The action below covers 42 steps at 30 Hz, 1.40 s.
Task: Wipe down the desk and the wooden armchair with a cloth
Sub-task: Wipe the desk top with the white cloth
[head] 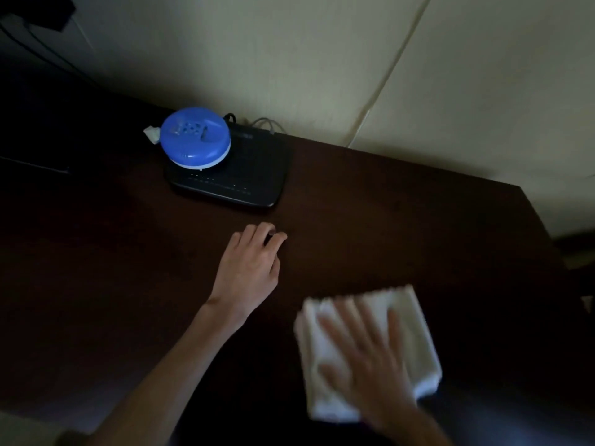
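A dark brown wooden desk (402, 220) fills most of the view. A folded white cloth (415, 320) lies flat on it at the lower right. My right hand (367, 358) presses down on the cloth with fingers spread; both are blurred by motion. My left hand (251, 265) rests on the bare desk top to the left of the cloth, fingers bent and slightly apart, holding nothing. The armchair is not in view.
A black flat router-like box (244, 178) sits at the back of the desk, with a round blue device (194, 136) on its left part and cables behind it. The pale wall (354, 59) runs behind. The desk's right edge (544, 226) drops off.
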Each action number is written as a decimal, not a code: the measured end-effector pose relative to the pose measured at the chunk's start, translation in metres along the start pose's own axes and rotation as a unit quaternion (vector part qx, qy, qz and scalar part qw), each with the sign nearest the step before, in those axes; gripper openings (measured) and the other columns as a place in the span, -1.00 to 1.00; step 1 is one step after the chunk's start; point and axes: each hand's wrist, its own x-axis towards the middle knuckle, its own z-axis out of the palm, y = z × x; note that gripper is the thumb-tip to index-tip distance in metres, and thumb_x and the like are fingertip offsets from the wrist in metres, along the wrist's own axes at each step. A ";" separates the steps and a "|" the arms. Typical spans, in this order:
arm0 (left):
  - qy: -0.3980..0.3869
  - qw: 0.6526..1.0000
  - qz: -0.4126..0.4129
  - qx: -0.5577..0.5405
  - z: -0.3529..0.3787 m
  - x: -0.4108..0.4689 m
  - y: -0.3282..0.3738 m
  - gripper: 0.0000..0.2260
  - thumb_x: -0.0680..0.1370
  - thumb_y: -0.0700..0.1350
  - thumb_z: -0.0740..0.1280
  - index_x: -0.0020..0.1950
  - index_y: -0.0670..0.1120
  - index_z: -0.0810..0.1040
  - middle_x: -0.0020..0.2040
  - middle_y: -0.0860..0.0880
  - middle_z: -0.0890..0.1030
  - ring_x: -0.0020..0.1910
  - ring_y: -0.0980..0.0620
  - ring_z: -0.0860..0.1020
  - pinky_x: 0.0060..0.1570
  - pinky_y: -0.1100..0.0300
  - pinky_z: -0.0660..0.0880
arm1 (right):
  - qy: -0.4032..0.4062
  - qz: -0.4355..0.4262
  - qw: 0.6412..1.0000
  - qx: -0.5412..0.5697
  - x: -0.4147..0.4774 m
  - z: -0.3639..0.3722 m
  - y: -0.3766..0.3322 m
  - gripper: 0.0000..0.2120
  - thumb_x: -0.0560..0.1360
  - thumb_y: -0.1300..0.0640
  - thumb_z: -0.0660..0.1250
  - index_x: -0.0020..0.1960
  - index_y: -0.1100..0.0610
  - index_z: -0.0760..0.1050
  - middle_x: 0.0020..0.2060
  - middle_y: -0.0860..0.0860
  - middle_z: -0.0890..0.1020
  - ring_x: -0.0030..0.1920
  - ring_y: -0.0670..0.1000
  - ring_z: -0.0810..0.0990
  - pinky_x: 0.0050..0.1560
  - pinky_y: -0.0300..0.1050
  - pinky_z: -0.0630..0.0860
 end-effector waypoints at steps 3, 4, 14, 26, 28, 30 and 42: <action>0.017 1.000 -0.013 -0.008 -0.003 0.002 -0.010 -0.64 0.50 -0.18 0.31 0.30 -0.04 0.51 0.22 -0.05 0.49 0.15 -0.04 0.49 0.10 0.04 0.46 | 0.022 0.068 0.997 -0.032 0.119 -0.005 0.040 -0.39 0.54 -0.31 -0.04 0.54 -0.17 0.03 0.53 -0.02 0.22 0.52 0.10 0.19 0.41 0.42 0.08; 0.022 1.000 -0.014 -0.013 -0.003 0.003 -0.013 -0.64 0.49 -0.19 0.31 0.29 -0.05 0.52 0.21 -0.05 0.50 0.14 -0.04 0.49 0.10 0.05 0.46 | 0.019 0.098 0.994 -0.037 0.164 -0.007 0.053 -0.39 0.54 -0.31 -0.08 0.55 -0.16 0.02 0.54 -0.01 0.21 0.53 0.10 0.16 0.41 0.42 0.06; 0.046 0.997 -0.050 -0.023 -0.003 -0.004 -0.026 -0.65 0.48 -0.29 0.31 0.24 -0.05 0.53 0.19 -0.03 0.52 0.15 -0.03 0.49 0.12 0.04 0.47 | 0.002 0.146 0.989 -0.012 0.238 -0.010 0.061 -0.36 0.50 -0.36 -0.23 0.54 -0.22 -0.15 0.57 -0.08 0.02 0.55 0.09 0.01 0.43 0.43 -0.04; 0.008 0.999 -0.009 -0.032 0.001 0.007 0.009 -0.70 0.55 -0.15 0.27 0.28 -0.01 0.48 0.26 -0.01 0.46 0.19 -0.03 0.46 0.17 0.01 0.44 | -0.037 -0.098 0.994 0.018 -0.058 0.007 -0.070 -0.27 0.45 -0.38 0.16 0.54 -0.16 0.11 0.54 -0.01 0.19 0.51 0.13 0.17 0.27 0.46 0.13; 0.011 1.000 -0.001 -0.028 0.003 0.010 0.007 -0.70 0.55 -0.17 0.26 0.28 0.00 0.49 0.25 -0.01 0.46 0.18 -0.03 0.46 0.16 0.02 0.44 | -0.051 -0.107 0.993 0.017 -0.030 0.003 -0.054 -0.27 0.46 -0.40 0.12 0.55 -0.17 0.08 0.54 -0.04 0.19 0.51 0.10 0.16 0.31 0.43 0.10; 0.011 1.000 0.004 -0.022 0.003 0.013 0.003 -0.70 0.54 -0.17 0.25 0.27 0.00 0.49 0.24 0.00 0.46 0.17 -0.03 0.46 0.15 0.03 0.43 | -0.040 -0.073 0.997 0.007 0.021 0.002 -0.026 -0.31 0.50 -0.38 0.06 0.56 -0.17 0.04 0.54 -0.05 0.19 0.52 0.09 0.15 0.36 0.41 0.04; 0.038 0.999 -0.018 0.027 0.018 0.020 0.006 -0.57 0.55 0.12 0.19 0.38 -0.01 0.40 0.38 -0.06 0.42 0.36 -0.05 0.39 0.31 -0.02 0.40 | 0.007 0.219 0.975 0.037 0.255 -0.014 0.174 -0.33 0.42 -0.48 -0.27 0.49 -0.32 -0.11 0.55 -0.17 0.05 0.55 0.04 -0.01 0.40 0.47 -0.09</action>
